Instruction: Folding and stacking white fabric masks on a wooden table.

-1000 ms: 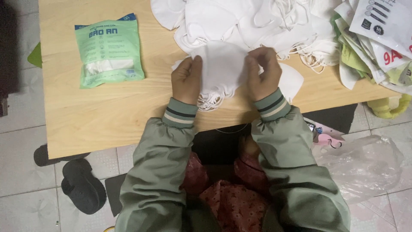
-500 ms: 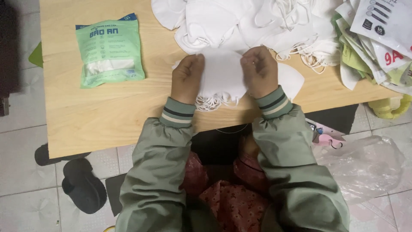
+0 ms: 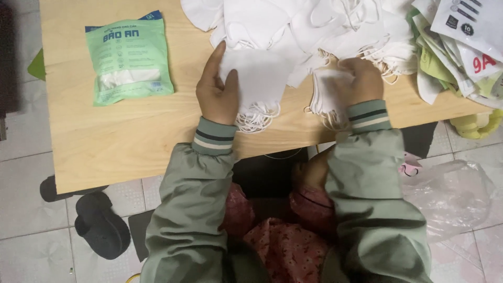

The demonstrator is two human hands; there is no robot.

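My left hand [image 3: 216,90] holds a small stack of white face masks [image 3: 258,84] on the wooden table [image 3: 120,141], with ear loops hanging out at the near edge. My right hand [image 3: 358,80] rests on a second stack of white masks [image 3: 323,97] a little to the right, fingers curled over it. A large loose heap of white masks [image 3: 309,26] lies just beyond both hands.
A green sealed packet [image 3: 129,56] lies at the table's left. Printed packaging and green items [image 3: 461,47] pile up at the right edge. A clear plastic bag [image 3: 450,196] and dark slippers [image 3: 99,225] lie on the tiled floor.
Both hands were together on one stack of masks. They have moved apart: the left keeps a stack, the right has shifted right onto a separate stack.
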